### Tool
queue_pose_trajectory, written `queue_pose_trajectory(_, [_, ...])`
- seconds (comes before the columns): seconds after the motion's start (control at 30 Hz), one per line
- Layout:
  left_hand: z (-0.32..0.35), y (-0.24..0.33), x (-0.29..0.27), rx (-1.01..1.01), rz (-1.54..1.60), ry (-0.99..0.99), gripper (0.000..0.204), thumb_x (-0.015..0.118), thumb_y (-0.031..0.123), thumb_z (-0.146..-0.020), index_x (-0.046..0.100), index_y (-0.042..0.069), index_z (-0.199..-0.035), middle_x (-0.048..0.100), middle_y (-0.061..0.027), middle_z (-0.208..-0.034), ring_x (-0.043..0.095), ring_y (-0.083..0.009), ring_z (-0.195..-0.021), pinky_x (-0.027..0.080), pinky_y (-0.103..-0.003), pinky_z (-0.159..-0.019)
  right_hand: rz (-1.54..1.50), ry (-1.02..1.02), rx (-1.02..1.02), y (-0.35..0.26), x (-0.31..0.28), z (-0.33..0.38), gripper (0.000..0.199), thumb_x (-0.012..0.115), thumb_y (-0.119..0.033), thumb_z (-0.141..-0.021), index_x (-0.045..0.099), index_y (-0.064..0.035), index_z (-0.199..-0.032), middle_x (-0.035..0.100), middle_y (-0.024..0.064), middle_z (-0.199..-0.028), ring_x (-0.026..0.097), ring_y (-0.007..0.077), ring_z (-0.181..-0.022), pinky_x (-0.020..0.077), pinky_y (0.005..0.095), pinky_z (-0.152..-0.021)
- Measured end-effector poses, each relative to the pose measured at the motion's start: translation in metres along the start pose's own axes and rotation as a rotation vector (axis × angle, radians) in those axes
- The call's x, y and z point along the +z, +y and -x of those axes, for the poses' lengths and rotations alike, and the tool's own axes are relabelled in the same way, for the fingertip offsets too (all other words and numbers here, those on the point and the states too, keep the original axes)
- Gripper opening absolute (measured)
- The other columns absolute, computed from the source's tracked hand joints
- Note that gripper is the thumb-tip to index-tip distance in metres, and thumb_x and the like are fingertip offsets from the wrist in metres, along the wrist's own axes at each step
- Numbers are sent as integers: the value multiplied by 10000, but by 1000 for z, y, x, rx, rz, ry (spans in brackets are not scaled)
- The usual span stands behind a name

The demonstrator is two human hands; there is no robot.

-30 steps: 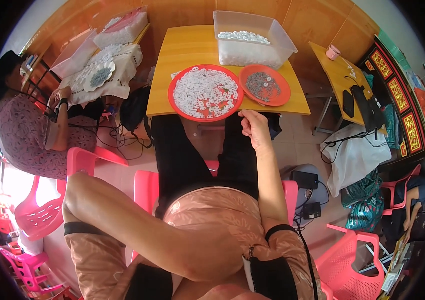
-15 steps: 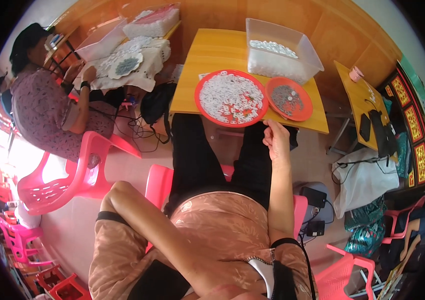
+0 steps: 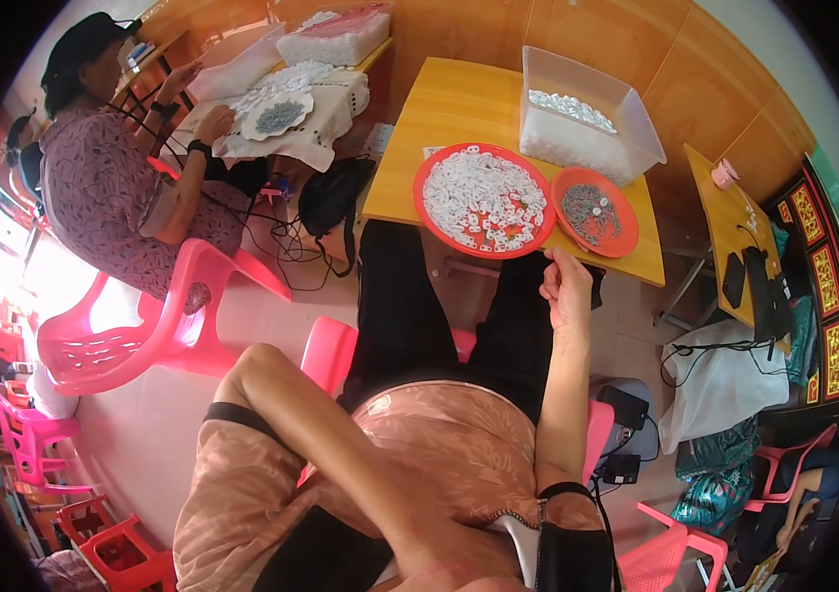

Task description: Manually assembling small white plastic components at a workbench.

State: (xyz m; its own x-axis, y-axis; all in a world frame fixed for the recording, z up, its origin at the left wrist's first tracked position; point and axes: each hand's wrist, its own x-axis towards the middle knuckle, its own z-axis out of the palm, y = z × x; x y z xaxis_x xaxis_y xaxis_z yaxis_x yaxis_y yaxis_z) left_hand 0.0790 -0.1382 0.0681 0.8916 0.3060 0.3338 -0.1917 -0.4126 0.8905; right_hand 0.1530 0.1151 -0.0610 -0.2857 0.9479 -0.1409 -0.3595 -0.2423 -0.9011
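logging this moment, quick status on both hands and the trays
Right hand loosely curled at the yellow table edge, just below the big red tray of white pieces. Left hand out of view, elbow raised. Nothing between hand and tray.

Light: bright daylight, blown-out glare at left edge | Shadows: soft | Focus: sharp centre | Edges: strong fisheye bending, black vignette

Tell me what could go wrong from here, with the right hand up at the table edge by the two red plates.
1. The large red plate of white pieces overhangs the near edge of the yellow table; a knock from the right hand just below it could tip it and spill pieces.
2. The small red plate also sits at that edge, touching the large one, so a nudge to either may shift both.
3. The left hand is out of sight, so it cannot steady anything.
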Motion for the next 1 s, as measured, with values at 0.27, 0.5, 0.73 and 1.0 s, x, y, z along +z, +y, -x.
queue_pose_trajectory(0.27, [4, -9, -10, 87, 130, -12, 214, 555, 148, -758, 597, -38, -854, 595, -194, -744, 583, -358, -784, 461, -393, -748, -18, 16, -25, -4, -2, 4, 206, 561, -202, -901, 605, -6, -860, 403, -26, -520, 293, 47, -391, 230, 205, -382])
queue_pose_trajectory(0.5, [6, -14, 0, 147, 206, -9, 228, 560, 147, -757, 587, -45, -878, 590, -207, -765, 577, -375, -806, 457, -397, -751, -24, 2, -31, -2, 1, 5, 209, 564, -208, -900, 603, -8, -853, 394, -26, -516, 291, 47, -392, 227, 205, -384])
queue_pose_trajectory(0.73, [12, -12, 1, 184, 161, 63, 228, 564, 147, -776, 570, -49, -893, 587, -221, -817, 568, -381, -837, 453, -398, -749, -19, -16, -32, -3, 3, 7, 199, 570, -207, -902, 604, -13, -875, 386, -38, -513, 263, 42, -397, 227, 207, -403])
queue_pose_trajectory(1.0, [13, -14, 5, 177, 353, 43, 252, 558, 146, -820, 561, -61, -964, 591, -240, -906, 564, -388, -895, 448, -388, -762, -36, -26, -44, -4, 5, 7, 214, 582, -223, -894, 605, -16, -844, 394, -29, -515, 288, 41, -391, 226, 204, -386])
